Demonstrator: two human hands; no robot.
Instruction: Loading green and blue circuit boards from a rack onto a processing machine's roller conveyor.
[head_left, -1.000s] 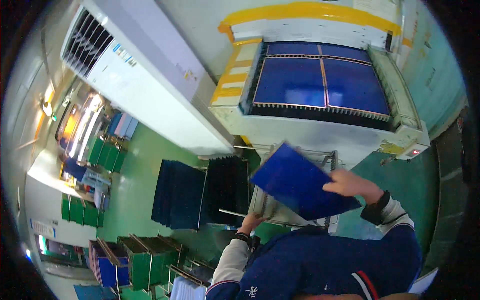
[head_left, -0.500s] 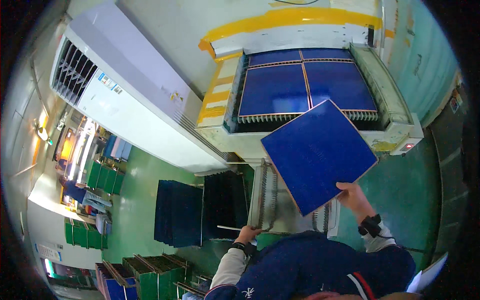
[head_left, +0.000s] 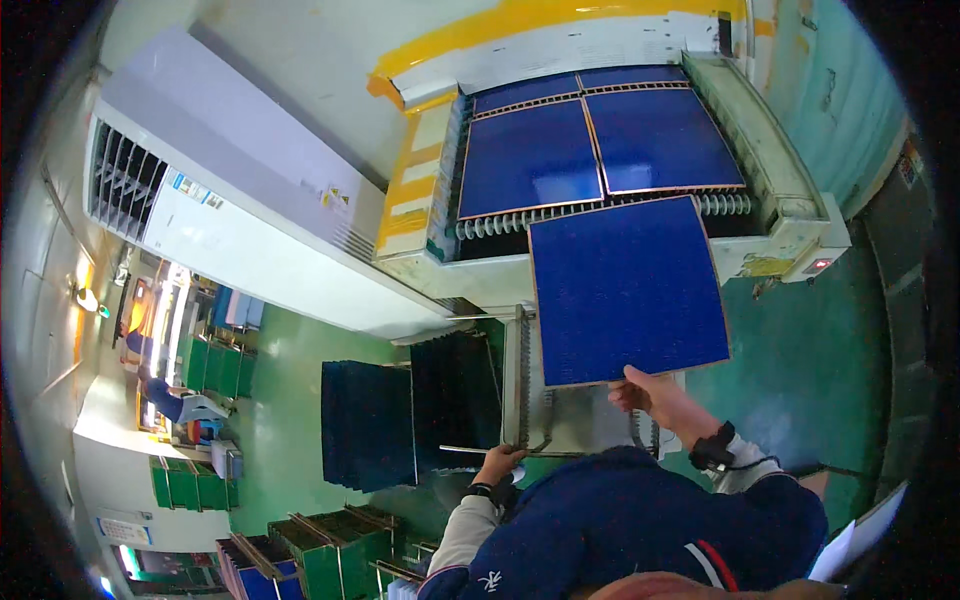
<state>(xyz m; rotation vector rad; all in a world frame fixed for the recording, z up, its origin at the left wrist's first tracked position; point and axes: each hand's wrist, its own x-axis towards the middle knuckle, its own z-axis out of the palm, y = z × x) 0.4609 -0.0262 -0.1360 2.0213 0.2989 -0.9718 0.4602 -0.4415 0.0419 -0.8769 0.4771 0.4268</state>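
Note:
My right hand (head_left: 650, 398) grips the near edge of a blue panel (head_left: 630, 290) with copper-coloured edges, thumb on top. The panel is held out in front of the roller conveyor machine (head_left: 455, 262), and its far edge overlaps the front rollers in view. On the conveyor rollers (head_left: 520, 218) lie several similar blue panels (head_left: 535, 155). My left hand (head_left: 500, 462) is closed around the near-left corner bar of a metal rack (head_left: 514, 390) below. The held panel hides part of that rack and of the machine's front.
Dark panels (head_left: 368, 425) stand upright in rows left of the rack. A tall white air conditioner (head_left: 270, 250) slants beside the machine. Green panel stacks (head_left: 325, 545) stand at lower left. Far left, a person (head_left: 170, 395) sits by a lit bench. A small red-lit switch (head_left: 818, 265) is at the machine's right corner.
The held panel has turned from a diagonal tilt to nearly square with the conveyor. My right hand has shifted left with it. My left hand stays on the rack, and the view has shifted slightly.

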